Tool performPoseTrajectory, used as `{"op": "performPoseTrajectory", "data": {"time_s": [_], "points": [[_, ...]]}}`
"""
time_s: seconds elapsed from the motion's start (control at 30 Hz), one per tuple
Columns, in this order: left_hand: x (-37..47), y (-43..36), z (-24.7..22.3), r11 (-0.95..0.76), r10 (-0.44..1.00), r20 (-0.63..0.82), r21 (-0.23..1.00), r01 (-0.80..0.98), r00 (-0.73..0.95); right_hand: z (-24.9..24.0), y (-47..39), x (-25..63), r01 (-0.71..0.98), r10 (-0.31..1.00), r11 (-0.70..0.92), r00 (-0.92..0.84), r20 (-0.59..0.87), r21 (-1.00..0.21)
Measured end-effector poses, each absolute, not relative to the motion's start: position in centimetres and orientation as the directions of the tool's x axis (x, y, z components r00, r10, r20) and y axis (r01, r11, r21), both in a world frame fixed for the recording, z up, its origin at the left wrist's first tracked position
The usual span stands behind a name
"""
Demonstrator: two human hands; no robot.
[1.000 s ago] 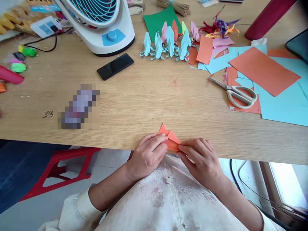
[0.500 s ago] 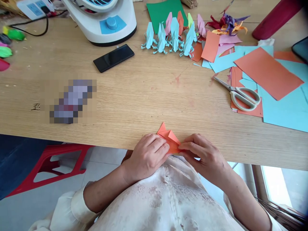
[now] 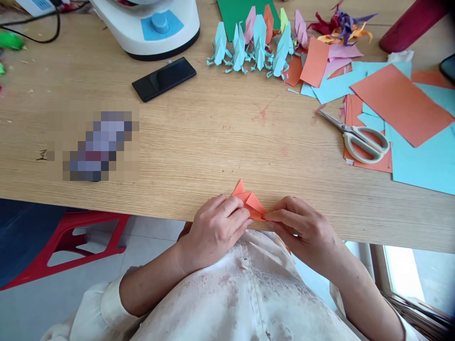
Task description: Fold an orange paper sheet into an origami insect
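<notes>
A folded piece of orange paper [image 3: 253, 204] lies at the table's front edge, with pointed flaps standing toward the far side. My left hand [image 3: 220, 226] is closed over its left part, the fingers pressing it down and hiding some of it. At the paper's right corner, my right hand [image 3: 302, 225] pinches between thumb and fingertips. The lower edge of the paper lies just in front of my shirt.
Scissors [image 3: 359, 139] rest on stacked orange and blue sheets [image 3: 423, 163] at right. Folded blue paper figures [image 3: 260, 45] stand at the back. A black phone [image 3: 164, 79] and a white appliance [image 3: 167, 35] are at back left, a red stool [image 3: 121, 237] below.
The lower part of the orange paper has been folded up, so less of it shows between my hands. Both hands stay nearly in place. The view has shifted slightly.
</notes>
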State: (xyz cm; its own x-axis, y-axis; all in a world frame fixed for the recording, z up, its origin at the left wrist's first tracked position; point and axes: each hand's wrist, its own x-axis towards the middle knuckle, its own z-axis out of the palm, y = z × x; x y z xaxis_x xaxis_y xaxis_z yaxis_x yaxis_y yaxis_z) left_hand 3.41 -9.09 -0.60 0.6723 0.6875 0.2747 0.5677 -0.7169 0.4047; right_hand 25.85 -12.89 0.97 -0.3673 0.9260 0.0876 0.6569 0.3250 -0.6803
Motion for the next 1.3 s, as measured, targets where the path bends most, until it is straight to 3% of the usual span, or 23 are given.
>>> {"op": "performPoseTrajectory", "data": {"time_s": [0.33,0.6,0.87,1.13,1.3], "points": [[4.0,-8.8,-0.5,-0.695,0.709,0.264,0.418,0.584,0.654,1.6,-12.5,24.7,0.745,0.958,0.229,-0.285,0.01,-0.626],[4.0,-8.8,-0.5,-0.696,0.708,0.24,0.394,0.6,0.664,1.5,-12.4,24.4,0.768,0.955,0.259,-0.293,0.038,-0.585],[3.4,-8.8,-0.9,-0.731,0.678,0.307,0.369,0.573,0.668,0.8,-13.0,24.7,0.77,0.944,0.3,-0.325,0.059,-0.562],[0.5,-8.3,-0.8,-0.907,0.405,0.372,0.28,0.315,0.835,0.6,-13.2,24.9,0.75,0.914,0.396,-0.379,0.146,-0.53],[-0.4,-8.5,-0.6,-0.894,0.397,0.231,0.316,0.317,0.889,0.1,-14.3,25.8,0.717,0.791,0.612,-0.566,0.232,-0.335]]}}
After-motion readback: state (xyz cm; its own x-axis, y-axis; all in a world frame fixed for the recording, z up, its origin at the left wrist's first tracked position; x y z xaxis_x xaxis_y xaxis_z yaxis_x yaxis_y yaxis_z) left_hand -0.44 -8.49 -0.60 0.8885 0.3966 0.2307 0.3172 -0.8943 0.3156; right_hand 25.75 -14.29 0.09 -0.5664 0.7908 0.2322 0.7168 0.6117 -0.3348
